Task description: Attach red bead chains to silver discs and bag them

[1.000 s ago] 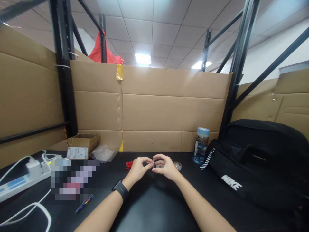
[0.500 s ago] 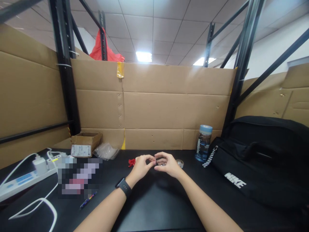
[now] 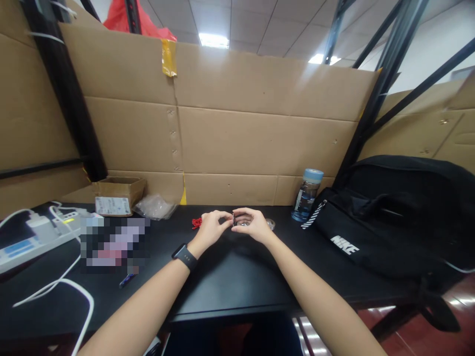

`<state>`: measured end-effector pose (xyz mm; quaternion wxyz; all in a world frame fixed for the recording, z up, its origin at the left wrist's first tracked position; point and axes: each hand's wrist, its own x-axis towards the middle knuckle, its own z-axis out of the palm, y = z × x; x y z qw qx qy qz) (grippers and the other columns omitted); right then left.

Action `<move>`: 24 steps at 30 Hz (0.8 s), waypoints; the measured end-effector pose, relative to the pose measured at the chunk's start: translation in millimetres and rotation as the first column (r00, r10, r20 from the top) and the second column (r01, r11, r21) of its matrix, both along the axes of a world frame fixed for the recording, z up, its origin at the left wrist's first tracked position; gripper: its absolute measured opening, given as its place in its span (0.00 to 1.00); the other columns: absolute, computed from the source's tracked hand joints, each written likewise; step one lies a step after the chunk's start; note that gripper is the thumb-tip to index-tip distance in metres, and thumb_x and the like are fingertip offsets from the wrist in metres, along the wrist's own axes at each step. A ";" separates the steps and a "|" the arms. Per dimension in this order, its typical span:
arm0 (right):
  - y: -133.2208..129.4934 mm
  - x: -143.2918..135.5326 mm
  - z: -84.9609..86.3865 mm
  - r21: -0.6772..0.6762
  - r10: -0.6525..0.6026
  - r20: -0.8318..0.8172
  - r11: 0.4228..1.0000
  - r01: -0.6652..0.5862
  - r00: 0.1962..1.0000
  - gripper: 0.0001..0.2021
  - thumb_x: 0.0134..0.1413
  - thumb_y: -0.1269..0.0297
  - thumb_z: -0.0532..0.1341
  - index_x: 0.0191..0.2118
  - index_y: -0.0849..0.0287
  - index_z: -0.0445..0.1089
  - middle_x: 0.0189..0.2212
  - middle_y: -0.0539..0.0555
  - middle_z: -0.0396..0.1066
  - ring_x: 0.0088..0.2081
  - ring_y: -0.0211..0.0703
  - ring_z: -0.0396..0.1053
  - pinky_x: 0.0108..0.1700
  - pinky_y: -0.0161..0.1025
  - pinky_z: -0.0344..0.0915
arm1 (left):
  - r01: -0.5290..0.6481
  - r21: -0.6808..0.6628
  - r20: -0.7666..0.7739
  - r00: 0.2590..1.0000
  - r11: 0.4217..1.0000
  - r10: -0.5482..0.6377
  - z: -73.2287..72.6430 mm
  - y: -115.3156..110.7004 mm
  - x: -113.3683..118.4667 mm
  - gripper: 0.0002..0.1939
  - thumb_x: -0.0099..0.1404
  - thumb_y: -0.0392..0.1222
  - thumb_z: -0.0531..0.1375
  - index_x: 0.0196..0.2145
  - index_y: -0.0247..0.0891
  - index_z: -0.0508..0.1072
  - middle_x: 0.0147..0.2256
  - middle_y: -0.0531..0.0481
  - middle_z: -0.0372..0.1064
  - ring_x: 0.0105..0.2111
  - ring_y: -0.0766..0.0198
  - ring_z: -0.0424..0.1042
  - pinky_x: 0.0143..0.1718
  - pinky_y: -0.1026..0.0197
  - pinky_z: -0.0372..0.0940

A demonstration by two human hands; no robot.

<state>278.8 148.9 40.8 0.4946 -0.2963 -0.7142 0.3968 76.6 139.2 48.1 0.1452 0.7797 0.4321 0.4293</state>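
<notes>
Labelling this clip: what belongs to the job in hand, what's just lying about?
Belongs:
small thin piece at the fingertips of left hand and right hand
perhaps: red stringy bundle, clear round object

Lying about:
clear blue-lidded bottle
black fabric bag
white power strip
brown cardboard box
clear crumpled plastic

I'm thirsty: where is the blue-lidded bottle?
In the head view the blue-lidded bottle stands right of centre at the back of the table, just left of the Nike bag.
</notes>
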 end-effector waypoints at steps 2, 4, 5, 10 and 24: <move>0.3 0.8 -0.4 -0.003 -0.009 0.000 1.000 0.009 1.000 0.32 0.34 0.61 0.78 0.49 0.59 0.74 0.46 0.60 0.77 0.42 0.50 0.79 0.48 0.48 0.77 | 0.020 -0.012 0.003 1.000 1.000 -0.020 -0.7 1.0 -1.4 0.10 0.64 0.47 0.63 0.39 0.45 0.83 0.42 0.50 0.81 0.45 0.54 0.78 0.50 0.55 0.65; 0.3 1.9 -0.2 -0.005 -0.014 0.004 1.000 0.014 1.000 0.32 0.33 0.61 0.78 0.49 0.59 0.74 0.46 0.60 0.77 0.42 0.50 0.79 0.48 0.49 0.77 | 0.040 -0.024 0.014 0.999 0.999 -0.040 -1.4 1.7 -1.8 0.10 0.64 0.48 0.63 0.39 0.45 0.83 0.42 0.50 0.81 0.45 0.53 0.78 0.51 0.54 0.66; 0.2 2.3 0.1 -0.005 -0.014 0.007 1.000 0.014 1.000 0.32 0.33 0.61 0.78 0.49 0.59 0.74 0.46 0.59 0.77 0.42 0.50 0.79 0.48 0.49 0.77 | 0.051 -0.027 0.029 0.998 0.998 -0.050 -1.8 1.9 -1.6 0.10 0.64 0.49 0.63 0.38 0.45 0.83 0.42 0.49 0.81 0.45 0.53 0.78 0.51 0.54 0.66; -2.2 0.4 2.0 -0.012 -0.012 0.017 1.000 0.012 1.000 0.32 0.33 0.59 0.78 0.49 0.59 0.74 0.46 0.60 0.77 0.43 0.52 0.79 0.50 0.51 0.76 | 0.144 -0.068 0.189 0.973 0.987 -0.129 -1.9 2.9 -0.9 0.11 0.62 0.46 0.65 0.40 0.41 0.80 0.39 0.49 0.81 0.41 0.56 0.79 0.48 0.58 0.70; -6.6 -2.7 2.3 0.012 -0.022 0.041 1.000 0.021 0.999 0.31 0.36 0.59 0.78 0.49 0.58 0.73 0.46 0.59 0.76 0.44 0.51 0.79 0.48 0.48 0.77 | 0.198 -0.129 0.219 0.961 0.972 -0.167 0.2 6.0 -5.2 0.14 0.61 0.50 0.64 0.36 0.37 0.82 0.38 0.46 0.81 0.40 0.55 0.79 0.46 0.57 0.70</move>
